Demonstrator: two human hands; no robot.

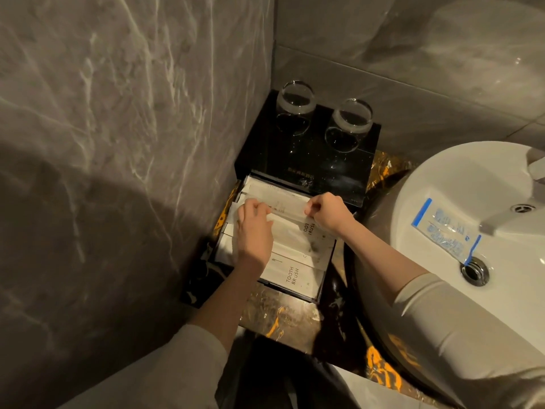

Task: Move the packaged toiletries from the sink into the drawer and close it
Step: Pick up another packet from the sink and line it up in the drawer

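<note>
From the head view, the left hand [255, 228] and right hand [326, 212] each pinch one end of a long pale packet [287, 208] held flat just above the open drawer [320, 277], while a blue-edged clear packet [445, 231] lies in the sink [442, 172], right of the drawer.

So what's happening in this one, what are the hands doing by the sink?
A person is stocking an open drawer of a black box on the counter beside the sink. Both hands hold one long white packet over the drawer, the left hand at one end and the right hand pinching the other. Toothbrush packets already lie in the drawer. One clear packet with blue edges is still in the sink basin. Two glasses stand on the box.
</note>
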